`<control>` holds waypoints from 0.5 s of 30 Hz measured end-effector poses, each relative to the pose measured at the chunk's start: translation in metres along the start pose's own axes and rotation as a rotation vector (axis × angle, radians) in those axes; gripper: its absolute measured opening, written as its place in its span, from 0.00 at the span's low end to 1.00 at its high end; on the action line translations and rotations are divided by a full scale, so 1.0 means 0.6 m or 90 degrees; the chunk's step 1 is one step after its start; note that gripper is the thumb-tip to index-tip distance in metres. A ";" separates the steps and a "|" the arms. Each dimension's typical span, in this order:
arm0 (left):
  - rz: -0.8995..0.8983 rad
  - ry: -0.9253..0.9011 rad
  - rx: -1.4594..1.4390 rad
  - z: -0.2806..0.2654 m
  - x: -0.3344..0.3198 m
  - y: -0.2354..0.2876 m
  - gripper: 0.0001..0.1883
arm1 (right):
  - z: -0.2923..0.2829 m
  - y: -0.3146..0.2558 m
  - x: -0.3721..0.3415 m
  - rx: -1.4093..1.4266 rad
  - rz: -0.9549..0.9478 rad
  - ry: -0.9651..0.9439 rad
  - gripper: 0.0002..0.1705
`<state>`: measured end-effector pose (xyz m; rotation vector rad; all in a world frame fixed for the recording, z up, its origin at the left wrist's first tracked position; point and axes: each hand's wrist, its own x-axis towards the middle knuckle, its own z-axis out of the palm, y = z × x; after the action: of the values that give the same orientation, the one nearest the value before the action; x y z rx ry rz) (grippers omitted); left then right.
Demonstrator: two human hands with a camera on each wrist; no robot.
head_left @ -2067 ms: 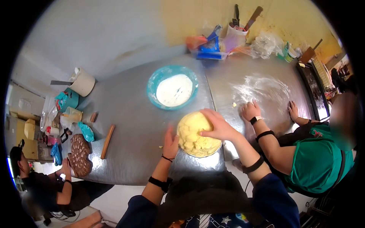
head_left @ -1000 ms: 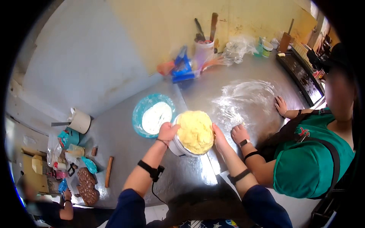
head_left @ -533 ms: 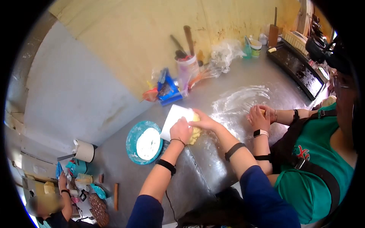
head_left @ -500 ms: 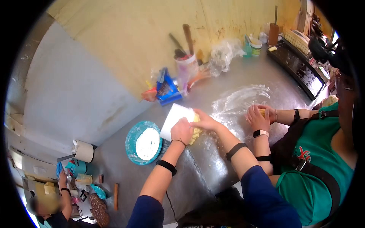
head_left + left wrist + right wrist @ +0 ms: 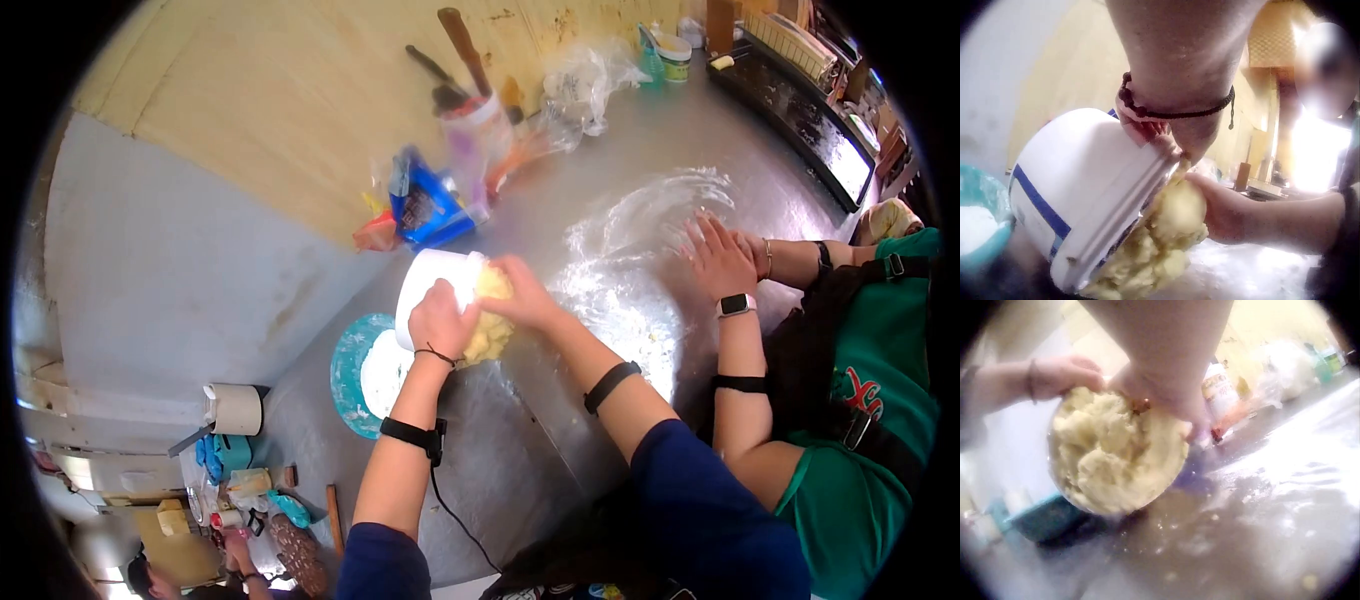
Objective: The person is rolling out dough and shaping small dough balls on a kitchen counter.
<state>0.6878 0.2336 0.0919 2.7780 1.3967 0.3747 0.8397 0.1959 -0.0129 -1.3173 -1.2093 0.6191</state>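
A white bucket (image 5: 430, 290) lies tipped on its side in the air, its mouth facing right. Yellow dough (image 5: 488, 338) fills the mouth and bulges out, lumpy in the left wrist view (image 5: 1154, 244) and in the right wrist view (image 5: 1113, 453). My left hand (image 5: 441, 322) grips the bucket's rim with curled fingers. Against the dough at the mouth lies my right hand (image 5: 520, 295), its fingers bent round the upper side of the dough. Just left of and partly beneath the bucket sits a teal basin (image 5: 352, 385) of white flour (image 5: 385, 372).
Flour is smeared over the metal table (image 5: 640, 230). Another person's hands (image 5: 722, 255) rest at the right. A blue packet (image 5: 428, 205) and a tub with knives (image 5: 480, 130) stand by the wall. A black tray (image 5: 800, 125) lies back right; a wooden stick (image 5: 334, 515) lies lower left.
The bucket went from upright to tipped on its side, and more recently moved slightly up and left in the head view. My left hand went from beside the dough to gripping the bucket.
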 end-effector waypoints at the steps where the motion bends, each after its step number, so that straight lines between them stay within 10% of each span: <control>1: 0.005 0.000 0.009 0.004 0.001 -0.001 0.22 | 0.003 0.004 -0.004 -0.011 0.011 -0.006 0.38; 11: 0.019 -0.214 0.111 -0.036 0.002 0.001 0.26 | 0.022 0.034 -0.026 0.087 0.003 -0.021 0.36; 14: 0.279 0.024 0.200 -0.063 0.002 -0.026 0.30 | 0.022 0.061 -0.028 0.160 0.060 -0.051 0.34; 15: 0.147 -0.004 0.223 -0.059 0.002 -0.033 0.37 | 0.019 0.053 -0.029 0.187 0.095 -0.063 0.34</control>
<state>0.6652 0.2433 0.1243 3.2315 1.2491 0.1302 0.8325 0.1919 -0.0501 -1.1445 -1.0582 0.9423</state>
